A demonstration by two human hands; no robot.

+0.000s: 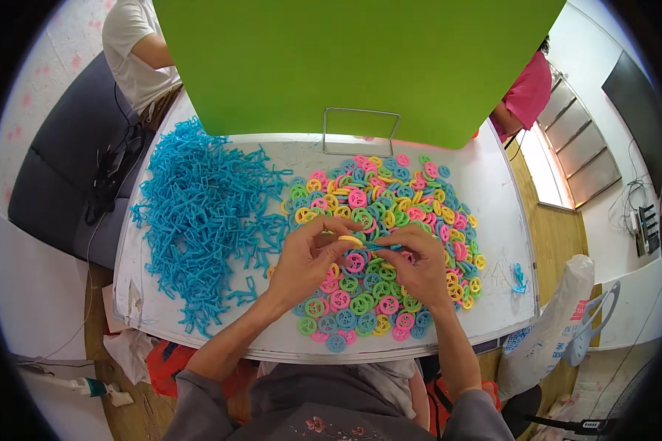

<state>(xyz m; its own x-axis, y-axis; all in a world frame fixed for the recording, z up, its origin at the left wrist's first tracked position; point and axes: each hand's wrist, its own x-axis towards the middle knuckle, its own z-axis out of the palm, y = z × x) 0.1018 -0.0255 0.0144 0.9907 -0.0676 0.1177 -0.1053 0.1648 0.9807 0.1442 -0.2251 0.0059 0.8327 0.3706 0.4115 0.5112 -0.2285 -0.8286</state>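
Note:
Over the heap of small plastic wheels [360, 304], my two hands meet fingertip to fingertip. A yellow wheel [351, 240] is pinched between the thumb and fingers of my left hand [306, 259]. My right hand [423, 266] grips a small blue plastic piece [384, 248], whose end points at the wheel; whether the two parts touch is too small to tell. The wheels below are pink, yellow, green and blue, with spokes. To the left lies a large pile of blue forked plastic pieces [198, 213].
An upright green panel [360, 66] crosses the table's far side, with a wire stand [361, 110] before it. A person in white [136, 59] sits far left, another in pink [525, 92] far right. A blue scrap [520, 278] lies right; a white sack [548, 331] stands beside the table.

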